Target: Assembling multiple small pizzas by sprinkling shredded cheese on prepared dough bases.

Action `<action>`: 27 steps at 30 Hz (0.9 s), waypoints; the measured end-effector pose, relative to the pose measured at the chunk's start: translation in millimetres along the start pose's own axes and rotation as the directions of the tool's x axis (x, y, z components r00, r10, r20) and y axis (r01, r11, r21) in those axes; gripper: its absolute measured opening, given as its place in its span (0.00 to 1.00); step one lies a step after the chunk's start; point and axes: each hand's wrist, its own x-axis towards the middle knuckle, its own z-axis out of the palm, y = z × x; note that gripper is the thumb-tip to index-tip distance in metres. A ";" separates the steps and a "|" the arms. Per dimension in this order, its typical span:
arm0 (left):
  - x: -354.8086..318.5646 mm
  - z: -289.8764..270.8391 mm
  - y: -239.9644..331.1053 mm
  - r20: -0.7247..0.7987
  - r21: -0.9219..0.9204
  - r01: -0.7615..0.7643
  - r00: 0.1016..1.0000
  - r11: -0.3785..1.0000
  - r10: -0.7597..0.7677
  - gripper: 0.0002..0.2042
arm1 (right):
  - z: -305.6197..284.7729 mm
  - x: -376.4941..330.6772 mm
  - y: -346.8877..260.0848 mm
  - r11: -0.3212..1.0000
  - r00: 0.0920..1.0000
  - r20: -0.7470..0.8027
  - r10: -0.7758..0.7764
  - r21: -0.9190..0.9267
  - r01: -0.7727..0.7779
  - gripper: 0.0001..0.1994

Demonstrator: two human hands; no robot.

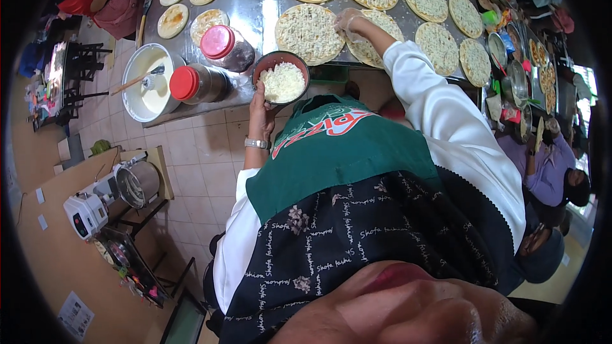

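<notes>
My left hand [260, 107] grips the near left side of a dark-rimmed bowl [303, 89], reddish inside. Grated white cheese [282, 81] fills much of it. The bowl is at the table's near edge. My right hand [350, 23], in a clear plastic glove, reaches out over the gap between two topped pizzas. Its fingers look curled together, and I cannot make out what is in them. Under and beside that hand lies one pizza [377, 33]; just left of it is another pizza [306, 33], covered with pale shreds.
More pizzas [426, 0] cover the metal table. Left of the bowl stand two red-lidded jars [203, 84] and a white tub [141, 99] of creamy sauce with utensils. Sauced bases [173, 21] lie beyond. A mixer [105, 197] stands lower left. People [551, 165] work at right.
</notes>
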 end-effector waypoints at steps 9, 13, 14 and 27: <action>22.6 11.3 4.1 0.005 0.021 0.015 1.000 1.000 -0.015 0.31 | -48.2 -64.8 -82.9 0.435 0.955 0.092 -0.284 0.900 0.042 0.12; 53.0 39.9 -0.1 0.049 0.066 0.043 0.998 0.997 -0.047 0.24 | -7.6 -65.1 -134.0 0.794 0.778 -0.396 -0.488 0.168 0.584 0.14; 57.5 44.9 1.5 0.060 0.034 0.046 0.997 0.998 -0.048 0.23 | -11.3 -71.9 -144.9 0.812 0.787 -0.343 -0.514 0.104 0.575 0.14; 97.4 133.7 -1.5 0.063 0.117 -0.022 0.998 0.993 0.015 0.25 | -67.2 -85.5 -72.2 0.932 0.937 0.058 -0.343 -0.104 0.348 0.25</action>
